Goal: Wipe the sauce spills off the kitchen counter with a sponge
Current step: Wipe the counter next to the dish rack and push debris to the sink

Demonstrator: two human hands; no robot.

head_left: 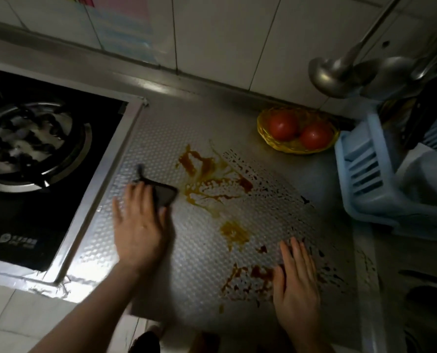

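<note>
Orange and dark red sauce spills (212, 179) spread across the dimpled metal counter (161, 138), with more smears (248, 276) near the front edge. My left hand (138, 225) presses a dark sponge (165, 193) flat on the counter, just left of the upper spill; its fingers lie straight over the sponge. My right hand (297, 284) rests flat on the counter at the front right, fingers straight, partly over the lower smears.
A gas stove (31, 154) sits to the left behind a raised metal frame. A yellow basket (263, 131) with two tomatoes stands at the back right. A blue dish rack (370, 184) borders the right side. Ladles (332, 75) hang above it.
</note>
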